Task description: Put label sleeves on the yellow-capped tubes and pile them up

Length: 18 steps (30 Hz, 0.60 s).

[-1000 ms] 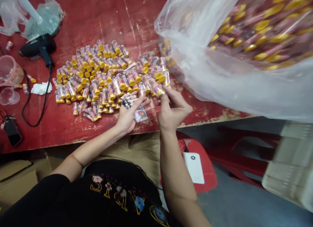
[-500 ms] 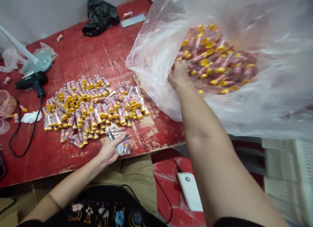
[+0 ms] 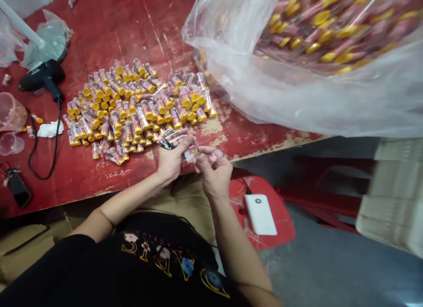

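Observation:
My left hand (image 3: 171,160) is closed around a fanned stack of flat, clear printed plastic sleeves (image 3: 170,138), held just over the table's front edge. Right beside it, my right hand (image 3: 216,177) pinches a small clear tube (image 3: 217,155) with something pink inside. Its fingertips meet the end of the sleeves; whether the tube is inside one I cannot tell. Beyond both hands lies a wide pile of small wrapped tubes with yellow caps (image 3: 132,108). At the upper right, a large translucent plastic bag (image 3: 228,69) gapes over many more yellow-capped tubes (image 3: 325,38).
A black heat gun (image 3: 41,75) with a cord lies at the left of the red table (image 3: 122,33). Near it are a pink basket (image 3: 11,110), white tissue (image 3: 50,129) and keys with a black fob (image 3: 18,188). A white power bank (image 3: 261,214) rests on a red stool (image 3: 282,227).
My right hand has come out of the plastic bag with a small tube and moved down to my left hand. The left still holds the sleeves. The view has tilted downward.

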Motion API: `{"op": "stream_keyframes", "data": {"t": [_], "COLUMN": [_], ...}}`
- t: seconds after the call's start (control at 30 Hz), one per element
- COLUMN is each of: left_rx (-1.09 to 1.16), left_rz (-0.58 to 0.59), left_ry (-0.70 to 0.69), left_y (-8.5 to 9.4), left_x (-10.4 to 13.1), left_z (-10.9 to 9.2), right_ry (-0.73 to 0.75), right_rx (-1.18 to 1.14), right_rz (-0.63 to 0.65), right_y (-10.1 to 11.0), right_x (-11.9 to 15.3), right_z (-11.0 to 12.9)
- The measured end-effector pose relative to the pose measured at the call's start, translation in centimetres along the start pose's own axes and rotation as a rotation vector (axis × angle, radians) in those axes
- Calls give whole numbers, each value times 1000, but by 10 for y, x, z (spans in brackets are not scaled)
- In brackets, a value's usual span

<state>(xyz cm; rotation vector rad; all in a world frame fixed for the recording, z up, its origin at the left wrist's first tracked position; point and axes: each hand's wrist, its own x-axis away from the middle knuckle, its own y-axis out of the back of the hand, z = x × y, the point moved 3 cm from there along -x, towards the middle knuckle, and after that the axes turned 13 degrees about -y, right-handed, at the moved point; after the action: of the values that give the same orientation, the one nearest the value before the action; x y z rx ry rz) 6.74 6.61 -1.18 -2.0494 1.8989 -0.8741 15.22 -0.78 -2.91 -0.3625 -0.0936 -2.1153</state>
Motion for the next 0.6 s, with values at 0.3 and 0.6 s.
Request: {"op": "stream_keyframes", "data": {"t": [0.3,0.6], "left_rx": [-50,-98], "left_rz": [-26,-94], "left_ry": [-39,-134], "left_y": [26,23], "left_x": [23,23], "left_z": [-9,-17], "right_ry": [78,37], "right_rx": [37,-48], "right_rz": [-105,131], "right_y": [0,10], "right_x": [4,25], "right_z": [-1,4]}}
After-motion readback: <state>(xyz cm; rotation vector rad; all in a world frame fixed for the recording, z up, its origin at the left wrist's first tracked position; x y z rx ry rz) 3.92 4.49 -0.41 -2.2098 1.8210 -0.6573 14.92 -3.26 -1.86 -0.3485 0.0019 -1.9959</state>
